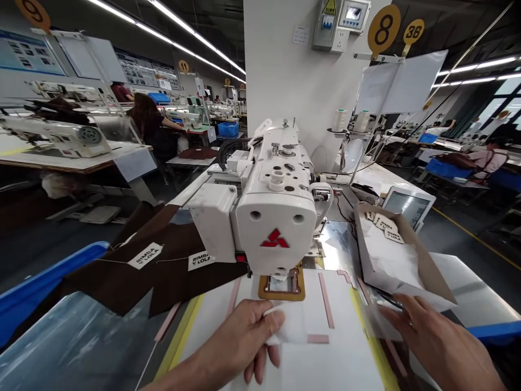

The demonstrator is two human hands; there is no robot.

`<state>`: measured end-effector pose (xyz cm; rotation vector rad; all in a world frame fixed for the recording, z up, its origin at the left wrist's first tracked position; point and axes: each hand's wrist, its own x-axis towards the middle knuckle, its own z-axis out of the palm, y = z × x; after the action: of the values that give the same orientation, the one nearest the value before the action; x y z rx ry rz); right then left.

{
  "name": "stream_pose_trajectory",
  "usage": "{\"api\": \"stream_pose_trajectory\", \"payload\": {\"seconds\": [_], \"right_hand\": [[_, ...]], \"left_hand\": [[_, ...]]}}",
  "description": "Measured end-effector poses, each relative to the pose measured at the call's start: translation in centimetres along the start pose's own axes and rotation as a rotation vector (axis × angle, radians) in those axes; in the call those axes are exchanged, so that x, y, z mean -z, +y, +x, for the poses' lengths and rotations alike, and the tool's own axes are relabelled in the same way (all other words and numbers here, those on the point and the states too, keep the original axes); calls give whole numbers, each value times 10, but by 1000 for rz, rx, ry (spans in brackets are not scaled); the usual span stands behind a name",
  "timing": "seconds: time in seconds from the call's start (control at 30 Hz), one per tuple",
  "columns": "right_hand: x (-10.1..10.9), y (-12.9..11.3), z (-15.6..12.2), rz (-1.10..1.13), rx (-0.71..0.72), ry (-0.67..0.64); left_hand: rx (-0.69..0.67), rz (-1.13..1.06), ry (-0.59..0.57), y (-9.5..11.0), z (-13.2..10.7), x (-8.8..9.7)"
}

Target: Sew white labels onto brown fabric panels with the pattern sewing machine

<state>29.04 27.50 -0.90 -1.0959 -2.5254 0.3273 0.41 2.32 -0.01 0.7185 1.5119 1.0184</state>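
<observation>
My left hand (240, 339) pinches a thin white translucent sheet (291, 323) between thumb and fingers, just in front of the sewing machine (277, 217). Close above that sheet is the machine's amber rectangular clamp frame (301, 288). Over at the right, my right hand (439, 339) is closed around a slim dark metal tool (391, 300); most of it is hidden by the fingers. A second translucent sheet (372, 320) is beside those fingertips. Beneath both hands spreads a white work surface (337, 355) with pink and yellow tape strips.
Dark brown fabric (171, 288) with white "BIMBA Y LOLA" labels (145, 255) lies left. A cardboard box (431, 271) holds more labels and white sheets at right, near a control screen (409, 206). A blue bin (52, 271) stands far left. Other people sit at machines behind.
</observation>
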Motion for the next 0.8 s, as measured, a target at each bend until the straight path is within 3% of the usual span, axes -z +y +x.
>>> {"api": "stream_pose_trajectory", "payload": {"seconds": [0.07, 0.1, 0.17, 0.23, 0.3, 0.4, 0.5, 0.57, 0.63, 0.67, 0.77, 0.8], "right_hand": [[2, -20, -7, 86, -35, -32], [-1, -39, -11, 226, -56, -124], [-11, -84, -19, 618, -67, -459], [-23, -121, -22, 939, -93, -699], [-31, -135, -20, 1057, -147, -767], [-27, -104, -12, 844, -138, -655], [-17, -47, -2, 322, -35, -455], [-15, -26, 0, -64, 55, -186], [-20, -30, -2, -253, 289, 52], [-25, -41, -4, -266, 473, 115], [-47, -90, -8, -194, 1066, 99], [-55, -104, -8, -194, 1153, 97]], "left_hand": [[13, -5, -15, 3, 1, -7], [21, -4, -26, 4, 1, -11], [17, 15, -48, 6, 1, -20], [-3, 44, -56, 7, 0, -25], [-18, 55, -60, 6, -2, -24], [-5, 67, -34, 5, -7, -12], [19, 130, 22, 3, -11, 4], [22, 205, 43, 3, -9, 10], [23, 296, 63, 6, -5, 10], [24, 340, 76, 8, -1, 9], [-11, 468, 133, 15, 6, 3], [-33, 518, 164, 17, 5, 2]]}}
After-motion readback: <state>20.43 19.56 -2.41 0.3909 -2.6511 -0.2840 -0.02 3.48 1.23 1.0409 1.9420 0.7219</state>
